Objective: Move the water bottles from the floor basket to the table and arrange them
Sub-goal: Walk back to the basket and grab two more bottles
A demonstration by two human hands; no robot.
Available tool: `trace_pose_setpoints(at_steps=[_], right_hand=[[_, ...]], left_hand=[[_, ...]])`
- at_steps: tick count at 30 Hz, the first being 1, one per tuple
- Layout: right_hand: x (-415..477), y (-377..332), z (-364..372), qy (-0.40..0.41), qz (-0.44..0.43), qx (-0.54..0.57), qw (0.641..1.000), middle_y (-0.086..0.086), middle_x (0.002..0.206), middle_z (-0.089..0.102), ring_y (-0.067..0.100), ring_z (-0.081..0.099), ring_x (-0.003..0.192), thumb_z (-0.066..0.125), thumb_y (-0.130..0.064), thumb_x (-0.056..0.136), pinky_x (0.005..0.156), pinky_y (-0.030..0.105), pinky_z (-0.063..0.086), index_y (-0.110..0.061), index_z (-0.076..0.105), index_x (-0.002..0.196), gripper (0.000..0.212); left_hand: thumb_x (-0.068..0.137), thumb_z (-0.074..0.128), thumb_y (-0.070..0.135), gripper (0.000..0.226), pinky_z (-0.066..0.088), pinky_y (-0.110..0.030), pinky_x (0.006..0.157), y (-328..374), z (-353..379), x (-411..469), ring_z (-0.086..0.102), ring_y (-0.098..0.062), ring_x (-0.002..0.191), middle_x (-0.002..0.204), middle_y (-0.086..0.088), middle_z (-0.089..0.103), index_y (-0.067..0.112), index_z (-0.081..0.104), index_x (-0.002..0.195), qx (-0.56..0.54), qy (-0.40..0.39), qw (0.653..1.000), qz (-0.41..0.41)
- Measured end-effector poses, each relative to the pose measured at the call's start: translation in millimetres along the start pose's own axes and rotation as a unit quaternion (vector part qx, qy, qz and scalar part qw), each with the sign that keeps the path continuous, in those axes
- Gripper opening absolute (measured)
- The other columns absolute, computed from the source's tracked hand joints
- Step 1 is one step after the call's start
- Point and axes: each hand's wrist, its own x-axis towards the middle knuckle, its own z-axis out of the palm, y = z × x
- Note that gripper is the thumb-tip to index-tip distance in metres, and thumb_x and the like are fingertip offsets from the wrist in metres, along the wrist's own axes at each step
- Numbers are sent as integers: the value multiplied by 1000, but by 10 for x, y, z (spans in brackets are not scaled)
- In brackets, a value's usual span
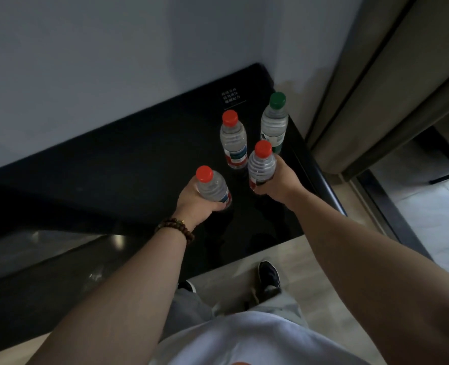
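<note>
Water bottles numbered four in view, all over the right end of the black table, the largest item present, which ran along the wall with a dark, glossy top. The left hand was wrapped around the lower body of the left-held bottle, red-capped, at 7 o'clock of the group; this bottle appeared tilted, cap toward 11 o'clock. The right hand was wrapped around the label band of the right-held bottle, also red-capped, at 5 o'clock and close to upright. Whether either held bottle touched the tabletop could not be determined. Two bottles stood free and apart from each other: the red-capped standing bottle at 11 o'clock and the green-capped bottle at 1 o'clock, near the table's far right corner. The floor basket was not in view. Handling assessment: each bottle looked full and sealed, hence fairly heavy for its size, with thin ribbed walls that would likely yield under a hard squeeze; the smooth labels suggested some slip risk. Recommended hold: a full wrap at mid-body, not at the cap. Each base would need setting down flat, clear of its neighbours, since a knock could topple so tall and narrow a shape. Smaller items were a printed placard at 12 o'clock and a beaded bracelet on the left wrist.
</note>
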Motion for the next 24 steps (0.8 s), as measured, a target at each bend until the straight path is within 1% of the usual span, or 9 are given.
trace_pose_setpoints(at_steps=[4, 7, 9, 11, 15, 17, 20, 22, 24], right_hand=[[-206, -186, -137, -5, -2, 14, 1000, 1, 145, 52, 24, 52, 133, 91, -8, 71, 99, 35, 46, -25, 23, 158, 111], [-425, -450, -273, -8, -22, 12, 1000, 4, 158, 41, 27, 42, 143, 92, -11, 71, 110, 43, 41, -29, 13, 161, 122], [-568, -677, -352, -7, -45, 2, 999, 6, 162, 35, 30, 38, 147, 92, -13, 71, 115, 50, 38, -31, 9, 162, 125], [-697, -911, -405, -3, -71, -10, 997, 8, 163, 31, 31, 36, 147, 93, -14, 70, 116, 54, 37, -33, 9, 162, 126], [-951, -1444, -393, 10, -142, -68, 987, 7, 166, 21, 32, 26, 151, 93, -21, 71, 118, 54, 31, -36, 9, 161, 124], [-1076, -1717, -305, 16, -172, -92, 981, 7, 167, 18, 30, 28, 150, 91, -25, 74, 118, 51, 31, -38, 7, 162, 122], [-1219, -2048, -19, 6, -215, -124, 969, 7, 167, 16, 30, 29, 150, 90, -29, 76, 118, 49, 31, -41, 5, 161, 121], [-1283, -2220, 272, -8, -237, -153, 959, 8, 167, 16, 29, 27, 151, 90, -31, 76, 119, 47, 30, -40, 5, 161, 121], [-1337, -2367, 637, -28, -245, -171, 954, 8, 168, 16, 29, 28, 151, 89, -31, 78, 119, 46, 30, -40, 4, 162, 120]], left_hand=[[68, 87, -2, 86, 47, -51, 110, 73, -146, -121, 54, -22, 132, 136, 4, 59, 27, 49, 139, 30, -9, 999, -13], [70, 78, -11, 98, 50, -47, 106, 207, -416, -264, 48, -23, 138, 152, -1, 48, 27, 40, 151, 38, -1, 999, -18], [72, 75, -13, 101, 56, -36, 92, 338, -648, -380, 48, -21, 137, 156, -1, 42, 28, 35, 155, 35, 14, 999, 10], [74, 73, -13, 100, 52, -25, 73, 466, -877, -517, 51, -17, 131, 157, 0, 41, 30, 34, 155, 18, 46, 997, 51], [77, 71, -11, 94, 55, -29, 86, 572, -1276, -794, 47, -20, 137, 156, 0, 42, 27, 35, 155, 18, 105, 985, 134], [78, 70, -10, 93, 53, -25, 80, 523, -1462, -927, 52, -15, 129, 157, 1, 41, 28, 34, 156, 29, 124, 979, 157], [81, 71, -7, 92, 54, -22, 70, 301, -1744, -1071, 53, 0, 91, 157, 2, 40, 30, 33, 156, 39, 152, 973, 166], [82, 71, -6, 91, 59, -26, 71, 84, -1946, -1132, 51, 2, 81, 156, 1, 41, 30, 33, 156, 43, 169, 972, 156], [83, 70, -5, 89, 60, -27, 74, -184, -2163, -1165, 51, 1, 80, 153, 1, 44, 31, 33, 155, 39, 180, 973, 141]])
